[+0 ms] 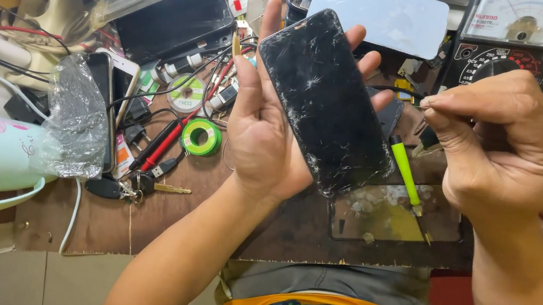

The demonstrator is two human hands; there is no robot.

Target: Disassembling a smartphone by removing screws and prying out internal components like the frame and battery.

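Your left hand [266, 138] cradles the phone [326, 101] from behind — thumb along its left edge, fingertips wrapped over the right and top edges — so the cracked glass faces you and tilts up off the bench. Held this way, the whole shattered face is open to view and its bottom corner hangs free just above the board [290, 232]. Your right hand [511, 147] sits apart to the right, thumb and forefinger pinched shut toward the phone; whether something tiny is caught between them I cannot tell. The green tool [405, 172] lies on the bench between your hands, near the phone's lower edge. A solder reel [201, 136] and keys [140, 187] lie left of your wrist — out of the way.
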